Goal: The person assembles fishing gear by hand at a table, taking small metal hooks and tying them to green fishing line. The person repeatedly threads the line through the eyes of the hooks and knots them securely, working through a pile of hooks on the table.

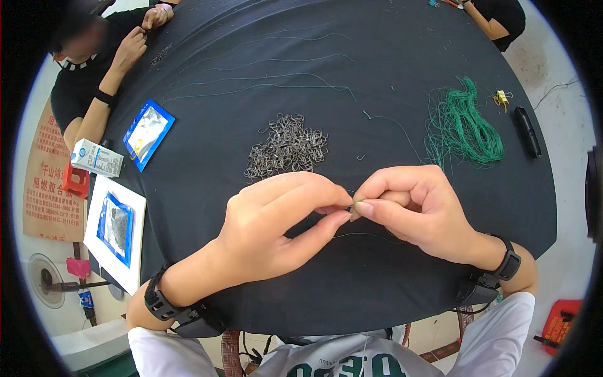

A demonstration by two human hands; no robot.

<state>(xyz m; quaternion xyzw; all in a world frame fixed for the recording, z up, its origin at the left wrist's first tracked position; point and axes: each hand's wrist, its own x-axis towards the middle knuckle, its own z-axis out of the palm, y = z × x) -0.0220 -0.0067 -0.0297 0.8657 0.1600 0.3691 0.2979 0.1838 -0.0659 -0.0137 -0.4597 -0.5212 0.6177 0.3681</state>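
My left hand (282,220) and my right hand (418,210) meet at their fingertips above the near part of the table, both closed in a pinch. A tiny dark piece (350,209) shows between the fingertips, too small and covered to name. Thin green fishing line (361,234) curves out below my fingers, close to my right hand. Just beyond my left hand lies a heap of metal fish hooks (286,147). One loose hook (360,157) rests apart from it. To the right spreads a tangled bundle of green line (468,122).
Lengths of line (264,86) stretch across the black tablecloth. At left are a blue packet (149,135), a drink carton (97,158) and a white board (139,232) bearing another packet. A yellow binder clip (500,98) and black pen (527,132) lie right. Two people sit across the table.
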